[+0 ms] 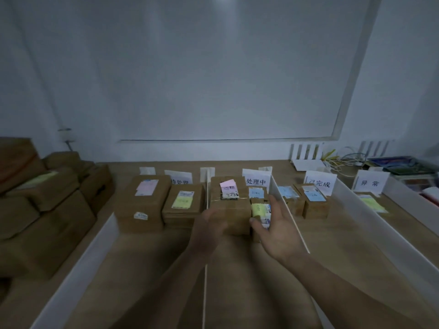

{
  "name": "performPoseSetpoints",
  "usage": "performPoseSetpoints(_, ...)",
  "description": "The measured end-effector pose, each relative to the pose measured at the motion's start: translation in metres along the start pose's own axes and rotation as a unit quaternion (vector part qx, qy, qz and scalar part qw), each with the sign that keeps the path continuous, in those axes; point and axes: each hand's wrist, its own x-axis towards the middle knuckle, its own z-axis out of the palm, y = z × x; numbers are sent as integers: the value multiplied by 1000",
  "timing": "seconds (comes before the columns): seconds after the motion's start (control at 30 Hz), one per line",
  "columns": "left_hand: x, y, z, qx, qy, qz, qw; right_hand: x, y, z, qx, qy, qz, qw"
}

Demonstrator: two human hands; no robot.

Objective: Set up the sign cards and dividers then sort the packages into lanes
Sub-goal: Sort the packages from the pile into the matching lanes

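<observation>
Four white sign cards stand along the back: one (pixel 179 179), a second (pixel 256 181), a third (pixel 319 182) and a fourth (pixel 370 182). White dividers (pixel 292 224) split the wooden table into lanes. Two cardboard packages (pixel 141 205) sit in the left lane. In the second lane lies a large box (pixel 228 210) with a pink note. My right hand (pixel 278 233) grips a small package with a yellow label (pixel 260 210) beside that box, thumb in front, fingers behind. My left hand (pixel 209 224), blurred, rests open against the large box's front left. Small boxes (pixel 316 203) occupy the third lane, a flat package (pixel 371 203) the fourth.
A pile of unsorted cardboard boxes (pixel 47 210) fills the table's left end outside the outer divider (pixel 78 269). At the back right are a white slotted rack (pixel 306 157), tangled cables (pixel 339 160) and stacked books (pixel 403 167). A whiteboard covers the wall behind.
</observation>
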Motion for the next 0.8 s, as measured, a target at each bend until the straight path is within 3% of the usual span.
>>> performPoseSetpoints(0.43, -82, 3, -119, -59, 83, -63, 993, -53, -111, 27, -21, -2, -47, 999)
performPoseSetpoints(0.8, -108, -41, -313, -84, 103, -59, 989, -89, -269, 133, 6, -14, -97, 995)
